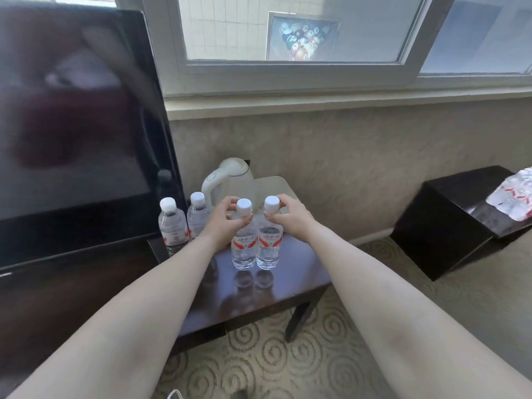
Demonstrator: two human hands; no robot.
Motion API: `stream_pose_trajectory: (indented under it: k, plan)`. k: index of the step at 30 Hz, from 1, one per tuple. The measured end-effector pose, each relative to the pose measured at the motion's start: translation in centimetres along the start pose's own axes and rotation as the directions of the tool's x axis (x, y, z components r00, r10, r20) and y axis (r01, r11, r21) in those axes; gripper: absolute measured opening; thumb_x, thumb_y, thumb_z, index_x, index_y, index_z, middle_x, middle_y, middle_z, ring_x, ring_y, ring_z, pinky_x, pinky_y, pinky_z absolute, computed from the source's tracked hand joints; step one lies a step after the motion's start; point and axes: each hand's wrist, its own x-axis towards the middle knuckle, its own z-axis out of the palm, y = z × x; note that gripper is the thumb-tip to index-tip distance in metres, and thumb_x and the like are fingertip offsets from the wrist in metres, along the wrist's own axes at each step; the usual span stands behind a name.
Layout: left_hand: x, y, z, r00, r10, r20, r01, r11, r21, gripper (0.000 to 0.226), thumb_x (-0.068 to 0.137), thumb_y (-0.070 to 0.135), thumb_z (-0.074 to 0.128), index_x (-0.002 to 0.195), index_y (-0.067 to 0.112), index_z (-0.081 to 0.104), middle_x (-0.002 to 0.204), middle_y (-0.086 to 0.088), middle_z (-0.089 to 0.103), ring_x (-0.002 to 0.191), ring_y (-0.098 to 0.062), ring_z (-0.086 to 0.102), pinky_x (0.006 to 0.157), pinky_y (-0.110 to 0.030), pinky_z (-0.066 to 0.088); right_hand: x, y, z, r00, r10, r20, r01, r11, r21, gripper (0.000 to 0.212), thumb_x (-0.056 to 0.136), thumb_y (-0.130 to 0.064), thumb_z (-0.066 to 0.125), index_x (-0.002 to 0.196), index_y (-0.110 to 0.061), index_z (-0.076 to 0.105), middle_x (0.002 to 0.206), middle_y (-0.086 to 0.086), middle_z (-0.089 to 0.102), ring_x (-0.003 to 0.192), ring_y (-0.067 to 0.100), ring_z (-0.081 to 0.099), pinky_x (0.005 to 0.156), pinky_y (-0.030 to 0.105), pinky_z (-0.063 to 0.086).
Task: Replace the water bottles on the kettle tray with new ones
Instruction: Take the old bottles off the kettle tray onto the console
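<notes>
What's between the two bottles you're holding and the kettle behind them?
In the head view, only the fingers of the left hand and right hand and bare tray separate the held bottles from the kettle.

Tray [280, 188]: mostly hidden behind hands and bottles; only the far right corner shows. Kettle [230, 177] base hidden. Pack [515, 197] on side table cut by right edge. TV [74, 125] cut at left; reflection blurred. Far label [173, 237] unreadable.
</notes>
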Motion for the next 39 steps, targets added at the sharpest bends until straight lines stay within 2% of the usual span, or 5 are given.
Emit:
stream_pose_trajectory:
  k: [3,5,18,26,39]
  plan:
    - [-3.7,-0.4,-0.9,0.998,-0.019,-0.052,0.019,1.0,0.002,0.038,0.083,0.02,0.072,0.117,0.013,0.055,0.114,-0.005,0.057,0.097,-0.02,0.053,0.072,-0.021,0.044,-1.9,-0.3,2.0,0.999,-0.003,0.05,0.002,1.0,0.02,0.031,0.083,-0.039,0.068,0.11,-0.028,0.06,0.109,-0.004,0.063,0.103,0.021,0.06,0.09,0.044,0.051]
    - [-6.1,-1.2,-2.1,0.995,-0.037,-0.09,0.039,0.999,0.018,0.04,0.083,0.02,0.072,0.118,0.014,0.055,0.115,-0.005,0.058,0.1,-0.021,0.054,0.079,-0.024,0.043,-3.1,-0.6,3.8,0.996,-0.015,0.087,0.013,1.0,0.029,0.033,0.081,-0.04,0.07,0.11,-0.027,0.061,0.107,-0.005,0.064,0.104,0.021,0.06,0.093,0.049,0.05]
    - [-14.4,-5.1,-13.9,0.931,-0.125,-0.343,0.14,0.99,0.018,0.031,0.083,0.016,0.071,0.108,0.025,0.057,0.109,0.0,0.061,0.089,-0.009,0.055,0.069,-0.021,0.043,-5.2,-7.7,17.2,0.958,-0.139,0.25,0.105,0.984,0.146,0.034,0.081,-0.035,0.071,0.112,-0.032,0.058,0.105,-0.011,0.065,0.105,0.017,0.06,0.094,0.04,0.048]
    - [-11.9,-8.1,-21.6,0.907,-0.089,-0.411,0.124,0.991,0.058,0.036,0.081,0.013,0.072,0.115,0.016,0.058,0.109,0.001,0.061,0.103,-0.018,0.055,0.09,-0.032,0.043,-0.5,-12.3,24.4,0.969,-0.126,0.215,0.107,0.99,0.098,0.038,0.081,-0.038,0.068,0.116,-0.031,0.056,0.11,-0.008,0.062,0.104,0.018,0.058,0.095,0.048,0.048]
    - [-7.6,-11.8,-27.3,0.936,-0.085,-0.342,0.099,0.995,0.025,0.031,0.08,0.013,0.073,0.107,0.019,0.058,0.107,0.003,0.063,0.103,-0.014,0.056,0.091,-0.03,0.042,4.4,-13.9,30.1,0.992,-0.058,0.114,0.052,0.997,0.057,0.043,0.076,-0.044,0.071,0.116,-0.031,0.059,0.116,-0.004,0.064,0.106,0.021,0.06,0.095,0.051,0.049]
